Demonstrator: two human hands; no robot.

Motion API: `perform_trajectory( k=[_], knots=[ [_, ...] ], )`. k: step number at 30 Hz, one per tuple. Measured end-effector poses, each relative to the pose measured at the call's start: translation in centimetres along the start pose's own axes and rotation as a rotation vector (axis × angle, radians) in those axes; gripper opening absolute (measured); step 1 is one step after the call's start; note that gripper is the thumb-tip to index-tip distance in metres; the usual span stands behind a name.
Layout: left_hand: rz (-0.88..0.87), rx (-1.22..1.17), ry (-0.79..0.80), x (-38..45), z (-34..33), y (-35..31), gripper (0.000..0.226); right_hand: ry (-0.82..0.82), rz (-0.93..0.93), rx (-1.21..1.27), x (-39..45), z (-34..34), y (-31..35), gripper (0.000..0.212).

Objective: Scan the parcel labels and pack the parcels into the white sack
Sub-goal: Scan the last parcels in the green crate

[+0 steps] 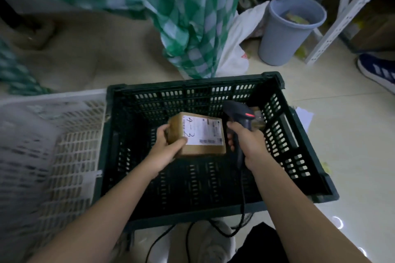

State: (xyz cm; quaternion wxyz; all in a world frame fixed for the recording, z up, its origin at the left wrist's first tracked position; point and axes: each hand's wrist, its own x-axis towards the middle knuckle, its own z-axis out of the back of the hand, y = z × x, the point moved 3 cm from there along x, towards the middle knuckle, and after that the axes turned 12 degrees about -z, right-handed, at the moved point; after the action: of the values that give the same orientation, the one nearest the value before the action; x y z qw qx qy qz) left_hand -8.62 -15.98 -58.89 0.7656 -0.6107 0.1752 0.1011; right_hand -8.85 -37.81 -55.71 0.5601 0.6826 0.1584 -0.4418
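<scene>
A small brown cardboard parcel [201, 149] with a white label marked "4-2" and a barcode is held over the dark green slatted crate [192, 92]. My left hand [168, 145] grips its left end, thumb on the label's corner. My right hand [245, 141] is wrapped around the handle of a black barcode scanner [237, 112], whose head with a red light sits just right of the parcel. Another small parcel [257, 120] lies half hidden behind the scanner in the crate's far right corner. A white sack [235, 45] lies crumpled behind the crate.
A white slatted crate [70, 134] stands against the green crate's left side. Green-and-white checked bags [192, 17] hang behind. A grey bin [286, 30] and white shelving [346, 13] stand at the back right, and someone's blue shoe [378, 70] is at the right edge. The scanner cable [242, 209] trails toward me.
</scene>
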Motion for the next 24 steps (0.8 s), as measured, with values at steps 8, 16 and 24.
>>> perform_trajectory(
  k=[8, 16, 24],
  knots=[
    [-0.086, -0.245, -0.107, -7.9, 7.3, -2.6, 0.071, -0.045, 0.175, 0.076, -8.0, -3.9, -3.5, 0.012],
    [-0.152, -0.397, -0.121, -14.2, 10.0, -2.3, 0.062, 0.075, 0.185, 0.252, -15.1, -7.8, -7.0, 0.013],
    [-0.111, -0.352, -0.115, -22.9, 13.6, -0.1, 0.082, 0.174, 0.295, 0.187, -21.8, -8.1, -10.3, 0.019]
  ],
)
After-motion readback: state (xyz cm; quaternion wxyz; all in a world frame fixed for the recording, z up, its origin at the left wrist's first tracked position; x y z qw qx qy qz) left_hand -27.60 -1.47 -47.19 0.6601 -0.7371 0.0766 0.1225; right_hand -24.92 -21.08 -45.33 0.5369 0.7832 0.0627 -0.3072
